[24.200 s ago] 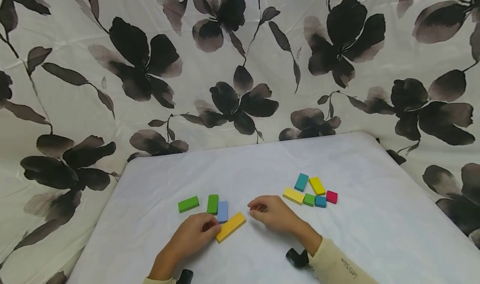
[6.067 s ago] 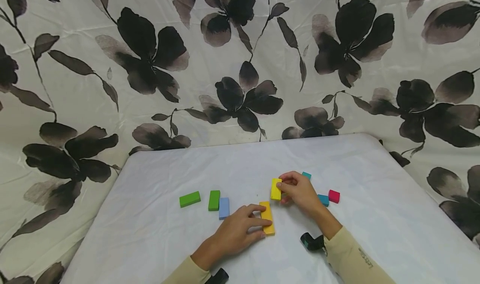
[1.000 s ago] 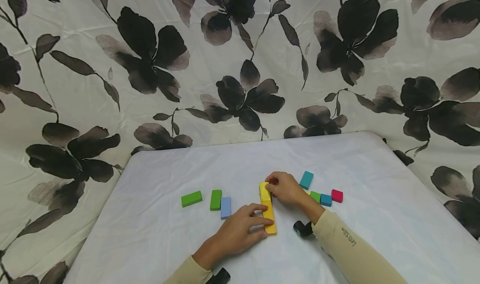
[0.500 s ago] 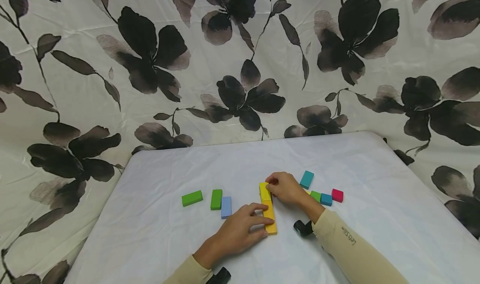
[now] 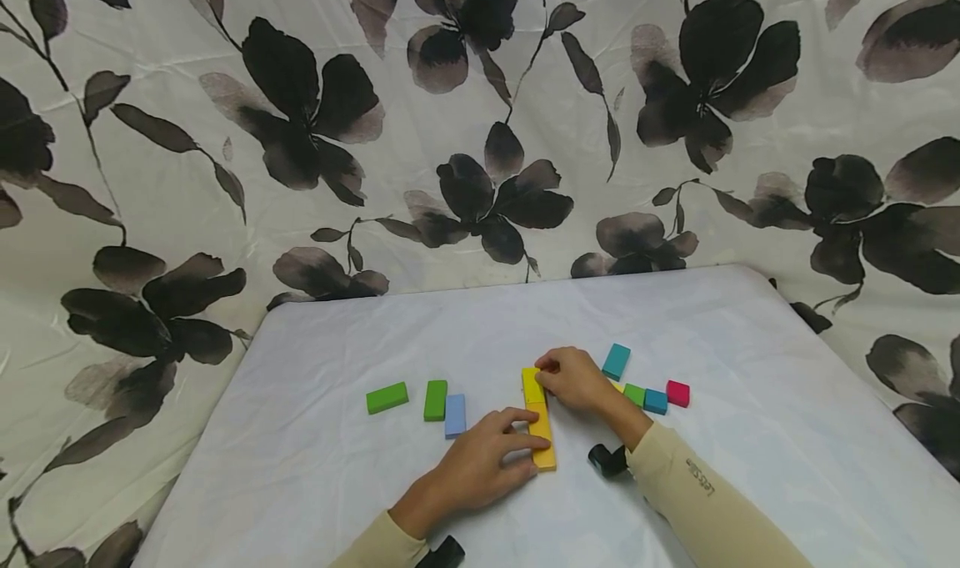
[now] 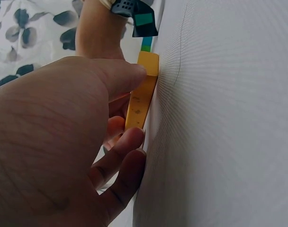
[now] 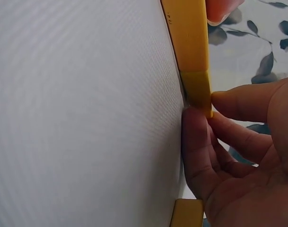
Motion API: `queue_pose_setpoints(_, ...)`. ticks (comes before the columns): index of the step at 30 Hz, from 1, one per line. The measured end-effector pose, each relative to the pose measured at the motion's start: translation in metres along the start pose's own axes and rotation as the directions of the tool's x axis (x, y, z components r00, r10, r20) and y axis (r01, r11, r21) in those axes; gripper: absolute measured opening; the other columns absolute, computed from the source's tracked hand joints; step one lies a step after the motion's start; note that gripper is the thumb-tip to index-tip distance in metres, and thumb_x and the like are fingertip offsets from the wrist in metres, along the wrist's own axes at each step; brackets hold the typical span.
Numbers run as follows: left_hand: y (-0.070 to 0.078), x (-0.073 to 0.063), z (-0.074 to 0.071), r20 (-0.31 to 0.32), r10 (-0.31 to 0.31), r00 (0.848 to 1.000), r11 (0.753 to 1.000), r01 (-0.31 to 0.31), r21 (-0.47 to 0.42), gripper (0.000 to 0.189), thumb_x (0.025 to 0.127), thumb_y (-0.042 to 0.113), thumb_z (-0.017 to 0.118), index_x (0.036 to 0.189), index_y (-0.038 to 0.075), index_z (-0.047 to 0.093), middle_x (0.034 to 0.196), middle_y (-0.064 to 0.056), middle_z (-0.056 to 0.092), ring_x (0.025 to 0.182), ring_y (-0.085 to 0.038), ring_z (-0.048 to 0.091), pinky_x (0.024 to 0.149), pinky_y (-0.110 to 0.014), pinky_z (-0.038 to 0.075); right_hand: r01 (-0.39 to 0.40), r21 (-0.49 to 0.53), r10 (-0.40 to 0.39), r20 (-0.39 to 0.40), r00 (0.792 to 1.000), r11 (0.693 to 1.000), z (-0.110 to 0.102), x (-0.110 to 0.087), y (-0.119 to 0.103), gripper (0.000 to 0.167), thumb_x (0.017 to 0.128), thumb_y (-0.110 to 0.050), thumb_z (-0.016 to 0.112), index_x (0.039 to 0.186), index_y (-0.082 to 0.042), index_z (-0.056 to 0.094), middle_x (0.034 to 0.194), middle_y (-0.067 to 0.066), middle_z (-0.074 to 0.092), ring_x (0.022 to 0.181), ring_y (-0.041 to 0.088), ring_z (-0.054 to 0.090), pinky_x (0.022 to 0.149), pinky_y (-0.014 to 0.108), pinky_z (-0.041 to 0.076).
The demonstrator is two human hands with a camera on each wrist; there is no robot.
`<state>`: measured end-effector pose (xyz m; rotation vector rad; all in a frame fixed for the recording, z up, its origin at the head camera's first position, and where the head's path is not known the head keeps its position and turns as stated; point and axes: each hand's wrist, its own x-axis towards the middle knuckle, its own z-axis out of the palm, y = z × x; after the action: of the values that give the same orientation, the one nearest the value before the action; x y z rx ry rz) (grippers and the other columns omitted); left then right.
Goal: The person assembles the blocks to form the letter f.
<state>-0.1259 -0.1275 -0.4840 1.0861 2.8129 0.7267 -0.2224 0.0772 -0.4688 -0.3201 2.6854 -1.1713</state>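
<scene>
Tabletop [image 5: 330, 493] | left grip [image 5: 483, 458] holds orange block [image 5: 543, 429] | right grip [image 5: 573, 378] pinches yellow block [image 5: 532, 388], partly hiding second yellow piece [image 5: 618, 387]

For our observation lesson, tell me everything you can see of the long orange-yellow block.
The long orange-yellow block is a slim rectangular bar, smooth and straight-edged, possibly painted wood, with small dark specks on its sides. It lies flat on the white cloth, running lengthwise away from the viewer. The left hand touches it from the left, one finger across its top. Its far end appears to meet a shorter yellow block.
</scene>
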Motion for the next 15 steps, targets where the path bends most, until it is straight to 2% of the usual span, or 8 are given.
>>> queue_pose_setpoints(15, 0.0001, 0.0011, 0.0011, -0.013, 0.006, 1.000, 1.000, -0.006, 0.021, 0.032, 0.096, 0.035, 0.068, 0.127, 0.036, 0.070, 0.144, 0.009, 0.051, 0.128, -0.014, 0.049, 0.102, -0.037, 0.045, -0.004, 0.013, 0.004, 0.003, 1.000, 1.000, 0.0009, -0.0006, 0.0017, 0.024, 0.096, -0.013, 0.066, 0.117, -0.003, 0.070, 0.094, 0.001, 0.065, 0.078, 0.015, 0.059, 0.073, 0.028, 0.055)
